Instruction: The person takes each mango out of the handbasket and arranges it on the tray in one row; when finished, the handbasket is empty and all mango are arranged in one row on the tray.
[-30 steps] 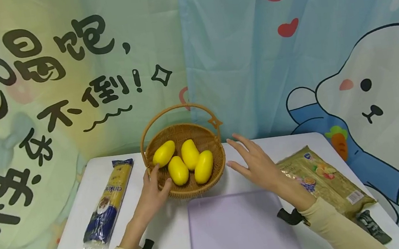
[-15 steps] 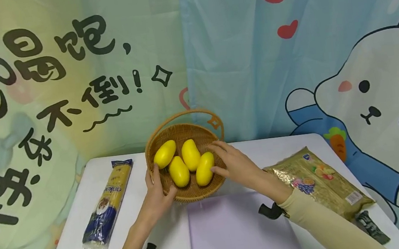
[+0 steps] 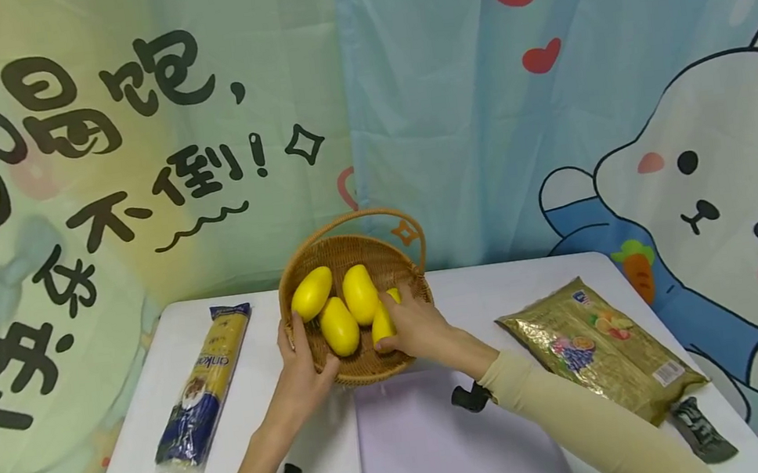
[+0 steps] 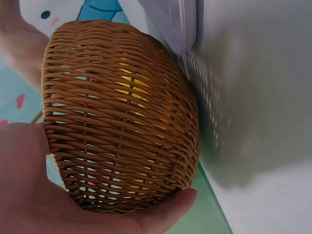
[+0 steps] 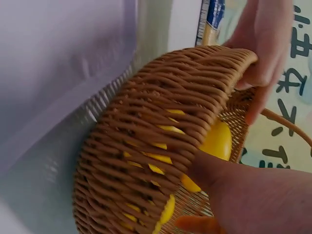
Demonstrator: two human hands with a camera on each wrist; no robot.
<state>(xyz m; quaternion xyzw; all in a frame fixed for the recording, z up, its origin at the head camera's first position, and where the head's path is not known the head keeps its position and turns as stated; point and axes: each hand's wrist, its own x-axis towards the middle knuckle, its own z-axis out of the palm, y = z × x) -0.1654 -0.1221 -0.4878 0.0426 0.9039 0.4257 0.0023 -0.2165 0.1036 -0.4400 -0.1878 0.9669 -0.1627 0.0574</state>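
Note:
A brown wicker basket point(image 3: 343, 249) with an arched handle leans towards me at the back of the white table, holding several yellow mangoes. My left hand point(image 3: 303, 380) grips its left side, with the thumb near the front and the fingers along the wall; the left wrist view shows the woven outer wall point(image 4: 122, 112) against that hand. My right hand point(image 3: 424, 329) reaches inside and holds the rightmost mango point(image 3: 382, 329), covering much of it. Left of it lie another mango point(image 3: 360, 294), a front one point(image 3: 339, 326) and one by the left wall point(image 3: 311, 294).
A lilac board or tray point(image 3: 447, 441) lies directly in front of the basket. To the left is a blue-and-yellow packet point(image 3: 202, 392), seemingly of pasta. At right lie a large gold bag point(image 3: 599, 351) and a small dark packet point(image 3: 702, 429). A printed curtain point(image 3: 438, 142) hangs behind.
My right hand has moved left from beside the basket, over its rim and onto the rightmost mango. The basket has tilted slightly towards me, with my left hand staying at its side.

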